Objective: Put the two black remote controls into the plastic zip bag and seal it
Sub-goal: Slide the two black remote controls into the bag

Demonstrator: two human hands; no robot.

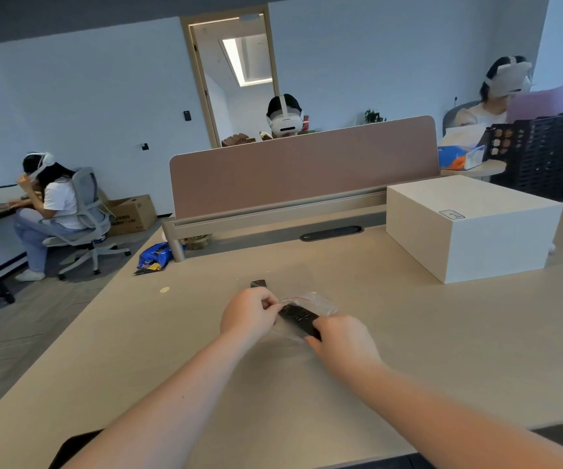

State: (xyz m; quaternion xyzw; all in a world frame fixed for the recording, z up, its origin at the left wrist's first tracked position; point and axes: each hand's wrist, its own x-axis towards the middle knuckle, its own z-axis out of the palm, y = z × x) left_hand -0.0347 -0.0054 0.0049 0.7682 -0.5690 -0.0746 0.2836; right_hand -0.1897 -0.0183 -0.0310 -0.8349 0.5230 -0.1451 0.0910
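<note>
Here, left hand (249, 311) pinching the plastic zip bag (310, 304) mouth, right hand (339, 340) gripping a black remote control (298, 319) half inside, second remote (258, 284) on the table (408, 333) just behind.

Hidden / unclear bits
Far remote (258, 283) mostly behind left hand (248, 311); near remote (298, 319) end under right hand (341, 340); bag (320, 303) seal unreadable.

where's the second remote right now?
In the head view the second remote lies on the desk just beyond the left hand, outside the bag, near mid-frame; only its far end shows.
</note>
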